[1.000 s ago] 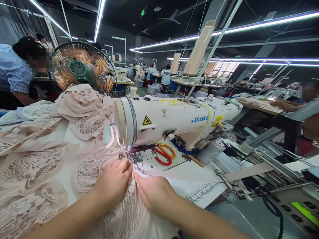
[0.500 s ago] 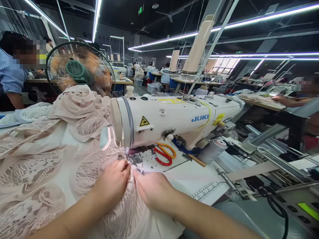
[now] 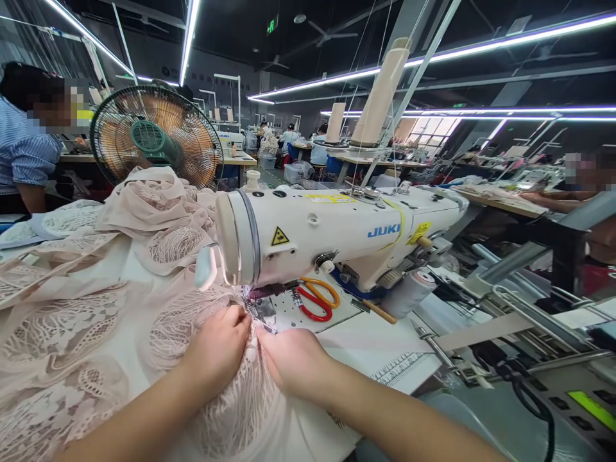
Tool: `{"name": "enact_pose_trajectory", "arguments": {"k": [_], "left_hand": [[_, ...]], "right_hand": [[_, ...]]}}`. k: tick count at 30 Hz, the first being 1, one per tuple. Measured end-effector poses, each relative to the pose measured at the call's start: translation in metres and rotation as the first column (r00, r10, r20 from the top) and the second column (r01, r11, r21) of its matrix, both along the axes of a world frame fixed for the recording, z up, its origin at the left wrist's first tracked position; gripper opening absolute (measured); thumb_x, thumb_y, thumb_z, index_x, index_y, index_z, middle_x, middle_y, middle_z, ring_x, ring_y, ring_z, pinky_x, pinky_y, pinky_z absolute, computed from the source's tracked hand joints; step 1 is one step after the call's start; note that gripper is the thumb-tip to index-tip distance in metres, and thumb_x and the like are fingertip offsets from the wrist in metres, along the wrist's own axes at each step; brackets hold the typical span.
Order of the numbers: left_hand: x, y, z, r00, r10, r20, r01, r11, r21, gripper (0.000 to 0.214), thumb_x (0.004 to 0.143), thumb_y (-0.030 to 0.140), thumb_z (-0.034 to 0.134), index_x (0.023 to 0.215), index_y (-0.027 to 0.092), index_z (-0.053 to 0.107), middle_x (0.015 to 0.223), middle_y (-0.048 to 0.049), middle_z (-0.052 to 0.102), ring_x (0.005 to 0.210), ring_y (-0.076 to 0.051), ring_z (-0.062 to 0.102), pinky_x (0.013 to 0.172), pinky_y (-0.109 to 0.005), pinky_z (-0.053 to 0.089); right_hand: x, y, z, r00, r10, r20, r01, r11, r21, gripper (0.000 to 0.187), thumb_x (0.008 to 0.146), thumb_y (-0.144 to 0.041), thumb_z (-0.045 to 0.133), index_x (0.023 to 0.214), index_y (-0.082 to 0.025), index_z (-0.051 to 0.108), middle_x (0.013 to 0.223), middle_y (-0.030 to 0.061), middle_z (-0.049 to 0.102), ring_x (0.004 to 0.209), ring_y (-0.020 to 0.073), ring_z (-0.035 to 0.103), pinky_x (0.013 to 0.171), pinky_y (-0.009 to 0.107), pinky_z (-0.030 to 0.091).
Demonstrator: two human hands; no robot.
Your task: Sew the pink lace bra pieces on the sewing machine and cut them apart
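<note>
A white sewing machine (image 3: 308, 231) stands across the middle of the view. Pale pink lace fabric (image 3: 240, 404) runs up to its needle area and hangs down toward me. My left hand (image 3: 219, 343), its fingers closed, grips the lace just left of the presser foot (image 3: 260, 310). On the other side my right hand (image 3: 293, 362) pinches the lace edge close in front of the foot. Both hands nearly meet there, and the fingertips are partly hidden. Scissors with red and orange handles (image 3: 315, 305) lie on the machine bed beyond my right hand.
More lace fabric (image 3: 62, 321) is heaped on the left. Behind it stands a large fan (image 3: 154, 138), with a person in a striped shirt (image 3: 24, 141) beyond. Thread cones (image 3: 382, 96) rise behind the machine. A thread spool (image 3: 411, 295) and metal guide rails (image 3: 529, 308) are at right.
Both hands keep their hold on the lace close to the presser foot, with barely any shift. The whole view has tilted slightly.
</note>
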State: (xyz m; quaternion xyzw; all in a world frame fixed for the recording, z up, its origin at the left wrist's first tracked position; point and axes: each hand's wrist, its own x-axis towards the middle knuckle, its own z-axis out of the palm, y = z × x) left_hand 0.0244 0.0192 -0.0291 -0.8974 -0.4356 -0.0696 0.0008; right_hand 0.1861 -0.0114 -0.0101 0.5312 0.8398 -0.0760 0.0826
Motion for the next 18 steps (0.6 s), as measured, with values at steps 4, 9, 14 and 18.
{"name": "enact_pose_trajectory", "arguments": {"k": [4, 9, 14, 18], "left_hand": [[-0.003, 0.002, -0.001, 0.998, -0.031, 0.05, 0.033, 0.999, -0.034, 0.03, 0.091, 0.014, 0.036, 0.094, 0.012, 0.066, 0.094, -0.0134, 0.06, 0.09, -0.024, 0.056, 0.08, -0.039, 0.049], [-0.002, 0.005, 0.001, 0.999, -0.027, 0.031, 0.028, 1.0, -0.014, 0.03, 0.092, 0.014, 0.036, 0.09, 0.013, 0.066, 0.096, -0.0129, 0.062, 0.091, -0.024, 0.058, 0.08, -0.038, 0.05], [-0.003, 0.007, 0.001, 0.999, -0.023, 0.047, 0.021, 0.999, 0.033, 0.029, 0.09, 0.014, 0.038, 0.085, 0.014, 0.066, 0.095, -0.0119, 0.064, 0.087, -0.023, 0.059, 0.075, -0.036, 0.052], [-0.011, 0.007, 0.005, 0.99, -0.033, 0.135, 0.034, 0.999, -0.003, 0.032, 0.09, 0.018, 0.037, 0.093, 0.016, 0.068, 0.099, -0.0115, 0.067, 0.088, -0.023, 0.061, 0.078, -0.037, 0.052]], "right_hand": [[0.0, 0.0, 0.001, 1.0, 0.004, 0.011, -0.004, 1.0, -0.002, 0.059, 0.083, -0.019, 0.046, 0.141, -0.011, 0.039, 0.081, 0.0132, 0.072, 0.072, 0.0279, 0.068, 0.056, 0.033, 0.049], [-0.002, 0.002, 0.001, 1.0, -0.005, 0.03, 0.005, 1.0, 0.007, 0.059, 0.083, -0.018, 0.047, 0.141, -0.012, 0.039, 0.081, 0.0122, 0.072, 0.071, 0.0291, 0.068, 0.055, 0.035, 0.049], [-0.004, 0.003, 0.002, 0.999, -0.035, 0.014, 0.035, 0.999, 0.001, 0.061, 0.082, -0.018, 0.049, 0.142, -0.013, 0.038, 0.083, 0.0125, 0.072, 0.071, 0.0287, 0.068, 0.056, 0.034, 0.048], [0.0, 0.001, 0.0, 0.999, -0.049, -0.009, 0.05, 0.999, 0.02, 0.06, 0.084, -0.019, 0.047, 0.143, -0.016, 0.037, 0.082, 0.0116, 0.072, 0.071, 0.028, 0.068, 0.056, 0.033, 0.046]]}}
